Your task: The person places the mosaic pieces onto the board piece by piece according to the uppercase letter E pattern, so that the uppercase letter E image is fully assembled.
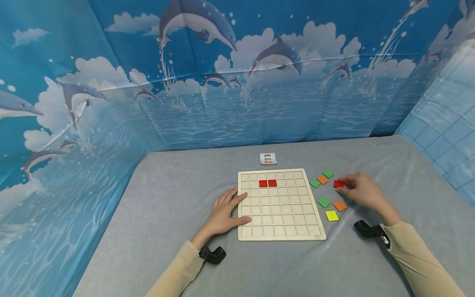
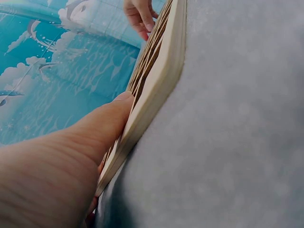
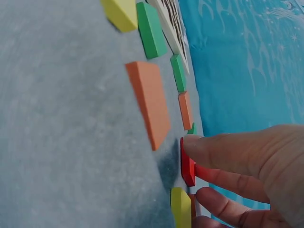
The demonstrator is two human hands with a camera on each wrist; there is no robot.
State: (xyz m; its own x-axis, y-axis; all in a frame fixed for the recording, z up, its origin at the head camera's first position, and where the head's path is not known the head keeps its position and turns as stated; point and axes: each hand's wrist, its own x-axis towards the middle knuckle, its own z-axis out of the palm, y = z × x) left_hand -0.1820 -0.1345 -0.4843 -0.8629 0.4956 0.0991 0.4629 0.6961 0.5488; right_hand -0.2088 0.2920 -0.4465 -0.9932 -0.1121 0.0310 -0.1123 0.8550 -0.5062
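A square wooden grid board (image 1: 282, 238) lies flat, with two red tiles (image 1: 267, 183) side by side in an upper row. My left hand (image 1: 222, 212) rests at its left edge, fingers spread and thumb on the frame; the left wrist view shows that thumb (image 2: 107, 121) against the rim. Right of the board, my right hand (image 1: 361, 190) pinches a red tile (image 1: 338, 184) between thumb and fingers. In the right wrist view this red tile (image 3: 188, 164) stands tilted on edge, and a yellow tile (image 3: 180, 206) sits just under the fingers.
Several loose tiles lie right of the board, among them a green tile (image 1: 324, 202), an orange tile (image 1: 339, 206) and a yellow tile (image 1: 332, 215). Behind the board is a small pattern card (image 1: 268, 159). A dolphin-print curtain (image 1: 230, 111) borders the grey table (image 1: 178, 181).
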